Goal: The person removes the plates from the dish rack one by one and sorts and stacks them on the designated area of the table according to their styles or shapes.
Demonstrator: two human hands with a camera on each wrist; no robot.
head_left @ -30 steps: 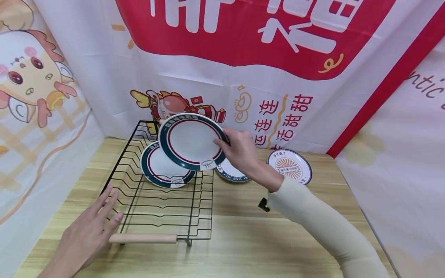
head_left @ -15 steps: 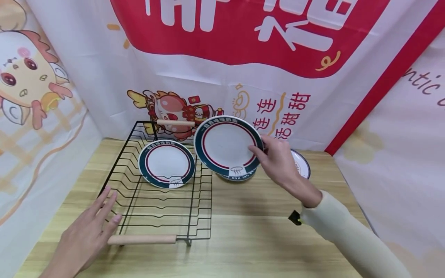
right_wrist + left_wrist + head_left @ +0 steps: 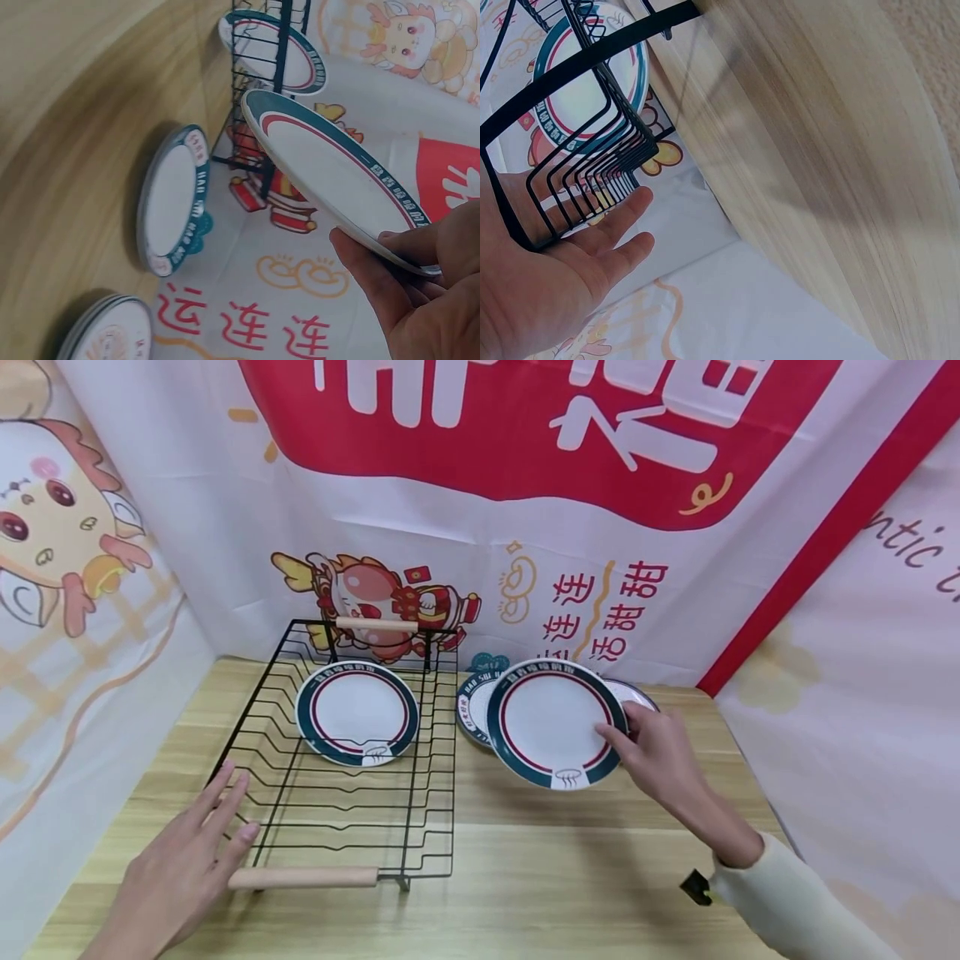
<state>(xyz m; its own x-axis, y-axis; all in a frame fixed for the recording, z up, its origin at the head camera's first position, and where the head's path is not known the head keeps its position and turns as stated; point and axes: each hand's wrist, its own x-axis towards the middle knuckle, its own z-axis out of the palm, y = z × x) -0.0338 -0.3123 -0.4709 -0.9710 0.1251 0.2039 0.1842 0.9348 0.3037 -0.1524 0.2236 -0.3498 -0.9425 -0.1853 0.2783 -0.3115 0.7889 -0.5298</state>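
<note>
My right hand pinches the right rim of a plate with a dark green band and a red ring, thumb on top and fingers beneath. It hangs above the table, right of a black wire dish rack. A matching plate leans in the rack's far part. At the rack's near left corner, my left hand rests against the wire side with its fingers extended, beside the wooden handle. In the left wrist view, the fingers lie along the outside of the wires.
Behind the held plate, another plate with lettering on its rim lies on the table. Farther right sits a small stack of plates, mostly hidden in the head view. A printed cloth hangs along the back and sides.
My right hand has carried the held plate rightward and lower, away from above the rack. The matching plate stays in the rack, and my left hand has hardly moved.
</note>
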